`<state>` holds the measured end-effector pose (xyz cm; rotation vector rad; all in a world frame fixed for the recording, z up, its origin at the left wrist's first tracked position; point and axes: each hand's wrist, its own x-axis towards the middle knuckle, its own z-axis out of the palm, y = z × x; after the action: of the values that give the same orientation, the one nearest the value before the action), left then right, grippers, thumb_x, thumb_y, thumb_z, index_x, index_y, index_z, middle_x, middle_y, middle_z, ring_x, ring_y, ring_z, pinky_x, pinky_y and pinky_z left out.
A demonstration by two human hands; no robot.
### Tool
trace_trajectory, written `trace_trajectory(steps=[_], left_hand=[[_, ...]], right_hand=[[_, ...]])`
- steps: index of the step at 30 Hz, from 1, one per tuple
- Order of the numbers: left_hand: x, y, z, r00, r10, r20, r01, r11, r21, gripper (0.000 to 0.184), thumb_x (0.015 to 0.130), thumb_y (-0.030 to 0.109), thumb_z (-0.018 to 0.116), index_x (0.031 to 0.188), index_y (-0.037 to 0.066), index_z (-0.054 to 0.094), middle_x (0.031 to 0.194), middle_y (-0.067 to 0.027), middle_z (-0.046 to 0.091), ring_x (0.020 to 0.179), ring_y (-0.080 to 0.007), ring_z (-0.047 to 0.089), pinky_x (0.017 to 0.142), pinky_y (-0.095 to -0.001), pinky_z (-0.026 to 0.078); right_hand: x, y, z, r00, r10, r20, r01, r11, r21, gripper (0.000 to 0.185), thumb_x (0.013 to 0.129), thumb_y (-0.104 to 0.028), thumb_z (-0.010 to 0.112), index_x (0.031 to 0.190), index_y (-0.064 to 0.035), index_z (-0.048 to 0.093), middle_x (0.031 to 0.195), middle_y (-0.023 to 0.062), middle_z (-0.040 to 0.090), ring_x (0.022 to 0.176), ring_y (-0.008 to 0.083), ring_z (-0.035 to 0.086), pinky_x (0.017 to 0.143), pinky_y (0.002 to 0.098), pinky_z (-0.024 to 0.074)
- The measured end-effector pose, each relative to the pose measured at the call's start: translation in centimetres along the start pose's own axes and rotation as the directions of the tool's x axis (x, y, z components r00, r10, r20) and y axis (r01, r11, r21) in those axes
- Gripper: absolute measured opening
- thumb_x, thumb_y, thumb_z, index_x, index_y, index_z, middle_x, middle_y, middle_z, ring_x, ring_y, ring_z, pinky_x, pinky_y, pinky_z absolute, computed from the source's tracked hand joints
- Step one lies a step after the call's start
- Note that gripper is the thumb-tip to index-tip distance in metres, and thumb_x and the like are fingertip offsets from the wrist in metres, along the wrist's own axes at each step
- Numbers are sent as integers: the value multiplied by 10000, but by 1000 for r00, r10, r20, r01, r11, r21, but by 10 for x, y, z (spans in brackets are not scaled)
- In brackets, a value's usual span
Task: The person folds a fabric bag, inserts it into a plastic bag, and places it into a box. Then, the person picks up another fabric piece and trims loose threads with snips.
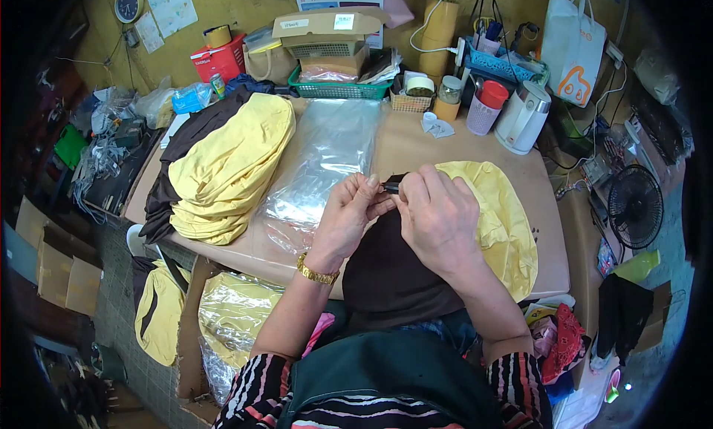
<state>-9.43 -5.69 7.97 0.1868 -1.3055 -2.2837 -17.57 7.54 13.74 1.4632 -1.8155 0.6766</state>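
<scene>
My left hand [347,215], with a gold watch on its wrist, pinches thumb and fingers together at the left end of a small black piece [391,186]. My right hand [440,220] is closed around the other end of it. Whether this piece is a tool or part of the cloth I cannot tell. Below both hands, a dark brown and yellow fabric item [512,232] lies on the table, its brown part hanging over the front edge toward my lap. The fingers hide where the black piece meets the cloth.
Left on the table [475,143] is a folded stack of yellow and brown fabric [230,165], beside clear plastic bags [327,151]. A green basket [342,90], a kettle [523,117] and cups stand behind. A cardboard box [189,332] with bagged yellow cloth sits below; a fan [635,206] is right.
</scene>
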Motion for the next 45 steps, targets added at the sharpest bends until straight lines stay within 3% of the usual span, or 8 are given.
trace_trajectory(steps=[7, 10, 16, 20, 27, 32, 39, 45], left_hand=[[-5, 3, -2, 998, 17, 60, -12, 996, -93, 197, 1011, 192, 510, 941, 13, 553, 998, -99, 650, 967, -208, 677, 842, -330, 571], [-8, 4, -10, 998, 15, 62, -11, 998, -65, 243, 1022, 243, 486, 925, 29, 552, 1069, -150, 667, 955, -238, 686, 855, -339, 570], [0, 33, -73, 878, 363, -313, -206, 875, 438, 294, 998, 337, 526, 898, 72, 607, 1012, -109, 684, 692, -87, 573, 569, -186, 390], [-3, 47, -41, 939, 341, 45, -238, 549, 801, 356, 872, 224, 714, 1146, 10, 635, 943, -28, 644, 720, -66, 496, 633, -223, 436], [19, 21, -6, 974, 124, 190, -220, 727, 650, 161, 900, 177, 689, 956, 30, 726, 747, 42, 609, 599, -45, 467, 565, -194, 374], [27, 21, -45, 984, 143, -111, -142, 990, 16, 177, 905, 236, 695, 934, 62, 687, 688, 67, 562, 550, -1, 403, 484, -182, 305], [-1, 32, -1, 992, 80, 96, -125, 661, 740, 303, 910, 224, 691, 1122, 10, 656, 720, 46, 614, 540, 0, 483, 480, -156, 356], [6, 20, 5, 999, 42, -3, -34, 849, 528, 210, 893, 144, 702, 1038, -9, 701, 727, -14, 663, 525, -31, 564, 453, -172, 438]], right_hand=[[1, 24, 12, 902, 431, 10, -378, 780, 499, 207, 766, -110, 725, 896, -11, 597, 821, 98, 579, 707, 217, 611, 618, 305, 432], [-9, 55, 28, 725, 315, 613, -687, 392, 611, 210, 775, -128, 778, 780, 40, 650, 764, 63, 560, 676, 141, 524, 615, 262, 395], [-16, 49, 30, 830, 402, 388, -555, 520, 649, 216, 773, -128, 779, 781, 34, 636, 735, 46, 523, 648, 140, 466, 609, 293, 382], [-17, 45, 31, 829, 400, 391, -558, 545, 626, 221, 763, -135, 786, 777, 26, 635, 732, 60, 522, 648, 162, 484, 611, 306, 391], [-19, 38, 26, 836, 402, 375, -549, 600, 582, 216, 749, -124, 790, 796, 14, 630, 750, 84, 534, 652, 206, 508, 616, 324, 400], [-27, 45, 27, 847, 419, 326, -525, 566, 635, 218, 759, -101, 780, 768, 19, 598, 743, 69, 512, 638, 180, 474, 608, 307, 386], [-31, 36, 32, 812, 491, 315, -559, 499, 662, 212, 774, -87, 769, 728, 12, 587, 734, 55, 509, 625, 155, 461, 593, 294, 376], [-32, 28, 28, 840, 466, 277, -528, 588, 612, 202, 768, -90, 770, 751, 17, 599, 743, 76, 524, 627, 201, 503, 574, 323, 390]])
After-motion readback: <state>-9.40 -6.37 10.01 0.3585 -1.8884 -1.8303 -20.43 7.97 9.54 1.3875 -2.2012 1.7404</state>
